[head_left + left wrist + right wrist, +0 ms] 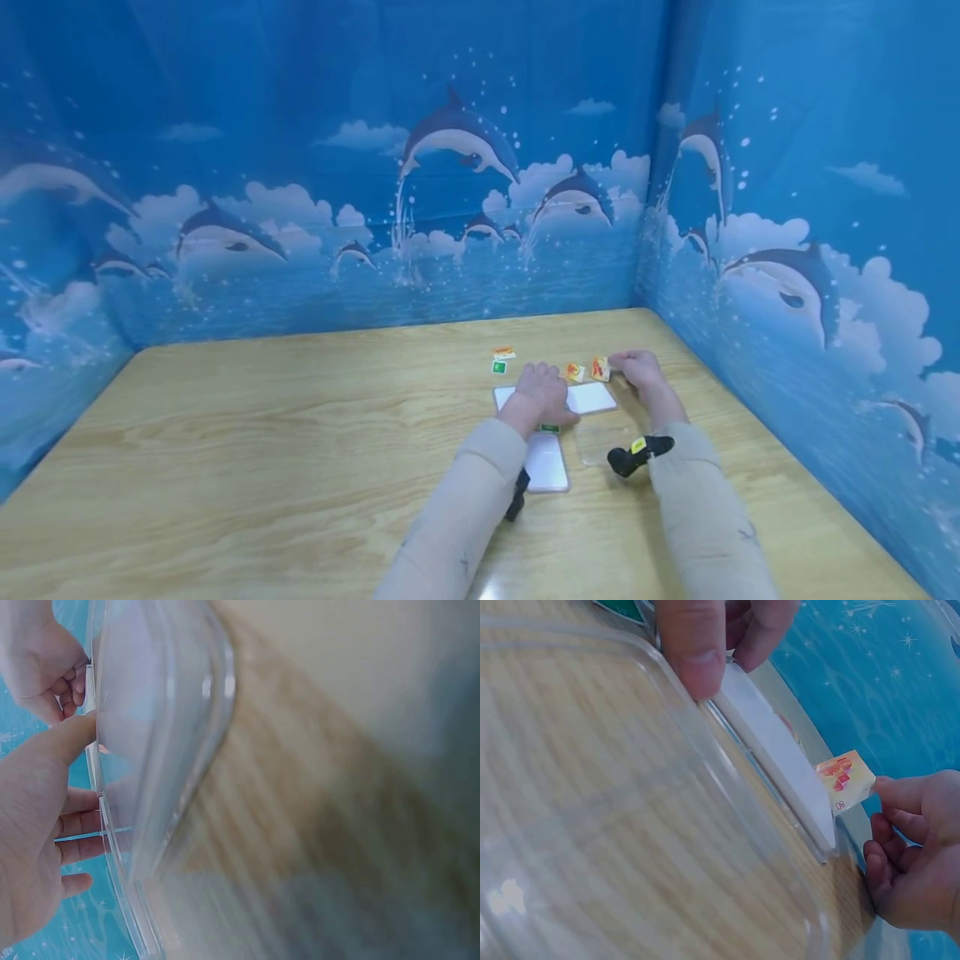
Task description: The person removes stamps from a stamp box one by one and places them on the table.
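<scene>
My right hand [637, 367] pinches the edge of a small orange and yellow printed card [845, 781], its other fingers curled below. To the left, my left hand [542, 392] reaches down over a flat white-filled clear plastic case [591, 398]. The left thumb [697, 675] is at the case's near edge, and its fingers lie on the far side. The printed card is held just beyond the case's right end. Another orange card [575, 372] is between the hands. A green card [550, 428] shows partly under my left wrist.
A second white case [547, 463] lies nearer me, beside my left forearm. To its right is a clear plastic lid or tray [592, 450]. Farther back lie a green card [498, 367] and an orange-white card [504, 353]. Dolphin-printed blue curtains [420, 283] border the wooden table [225, 467].
</scene>
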The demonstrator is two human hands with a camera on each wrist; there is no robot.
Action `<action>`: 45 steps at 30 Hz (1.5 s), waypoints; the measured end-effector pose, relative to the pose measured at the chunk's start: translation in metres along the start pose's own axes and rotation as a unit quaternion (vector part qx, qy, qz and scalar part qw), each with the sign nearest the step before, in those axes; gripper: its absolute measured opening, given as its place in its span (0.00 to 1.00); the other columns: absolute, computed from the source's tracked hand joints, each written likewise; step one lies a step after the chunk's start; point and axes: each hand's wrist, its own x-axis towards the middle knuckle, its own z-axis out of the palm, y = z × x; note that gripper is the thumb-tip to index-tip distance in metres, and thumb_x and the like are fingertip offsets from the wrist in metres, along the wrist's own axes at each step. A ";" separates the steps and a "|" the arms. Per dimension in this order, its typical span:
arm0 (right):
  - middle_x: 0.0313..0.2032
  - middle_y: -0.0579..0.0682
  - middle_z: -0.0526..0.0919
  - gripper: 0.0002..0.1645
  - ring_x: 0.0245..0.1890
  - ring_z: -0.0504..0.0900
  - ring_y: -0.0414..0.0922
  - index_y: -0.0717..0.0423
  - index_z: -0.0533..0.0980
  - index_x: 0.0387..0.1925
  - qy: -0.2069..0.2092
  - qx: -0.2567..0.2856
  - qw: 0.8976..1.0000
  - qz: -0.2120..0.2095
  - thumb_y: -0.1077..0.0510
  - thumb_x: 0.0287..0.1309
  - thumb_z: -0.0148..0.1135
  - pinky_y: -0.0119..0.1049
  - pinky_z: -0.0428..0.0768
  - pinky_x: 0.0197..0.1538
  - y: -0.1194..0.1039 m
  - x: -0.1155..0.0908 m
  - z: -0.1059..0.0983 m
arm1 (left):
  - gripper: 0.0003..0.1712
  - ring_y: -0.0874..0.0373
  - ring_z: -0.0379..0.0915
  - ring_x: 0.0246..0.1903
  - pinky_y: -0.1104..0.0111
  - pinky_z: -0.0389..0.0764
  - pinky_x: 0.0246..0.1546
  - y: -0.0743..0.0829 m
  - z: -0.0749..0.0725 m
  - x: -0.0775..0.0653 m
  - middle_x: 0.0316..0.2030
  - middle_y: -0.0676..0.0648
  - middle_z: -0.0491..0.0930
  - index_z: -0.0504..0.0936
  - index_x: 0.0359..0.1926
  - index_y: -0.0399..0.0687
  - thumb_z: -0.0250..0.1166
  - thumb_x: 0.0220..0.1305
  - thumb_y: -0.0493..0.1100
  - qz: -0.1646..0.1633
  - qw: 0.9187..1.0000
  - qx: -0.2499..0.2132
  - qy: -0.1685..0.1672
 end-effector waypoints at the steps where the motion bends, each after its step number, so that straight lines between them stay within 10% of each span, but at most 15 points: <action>1: 0.51 0.64 0.72 0.23 0.47 0.69 0.50 0.73 0.69 0.53 0.005 -0.002 1.000 0.002 0.59 0.62 0.53 0.36 0.68 0.46 0.001 0.000 0.001 | 0.34 0.58 0.62 0.47 0.63 0.61 0.56 0.000 0.000 0.000 0.46 0.51 0.71 0.78 0.50 0.52 0.53 0.57 0.71 0.000 1.000 0.000 0.000; 12: 0.54 0.66 0.70 0.21 0.55 0.67 0.56 0.71 0.71 0.52 0.020 -0.009 1.000 0.016 0.60 0.62 0.51 0.45 0.64 0.58 0.002 0.004 0.008 | 0.34 0.58 0.63 0.46 0.64 0.61 0.55 -0.002 0.002 0.001 0.46 0.51 0.72 0.79 0.50 0.52 0.52 0.57 0.71 -0.008 1.000 0.009 -0.003; 31: 0.54 0.69 0.68 0.27 0.55 0.66 0.60 0.73 0.64 0.57 -0.048 -0.099 0.988 -0.107 0.54 0.65 0.48 0.51 0.64 0.58 0.003 -0.008 -0.014 | 0.27 0.58 0.66 0.47 0.63 0.63 0.53 -0.005 -0.011 0.000 0.46 0.52 0.76 0.80 0.47 0.52 0.51 0.62 0.66 0.013 0.998 0.008 0.063; 45: 0.45 0.68 0.75 0.35 0.48 0.72 0.63 0.74 0.70 0.52 -0.093 -0.345 0.858 -0.369 0.49 0.53 0.64 0.56 0.68 0.52 -0.015 -0.030 -0.039 | 0.27 0.59 0.67 0.36 0.64 0.65 0.43 0.017 -0.019 -0.012 0.32 0.56 0.77 0.79 0.28 0.57 0.51 0.57 0.72 0.026 0.998 0.041 0.034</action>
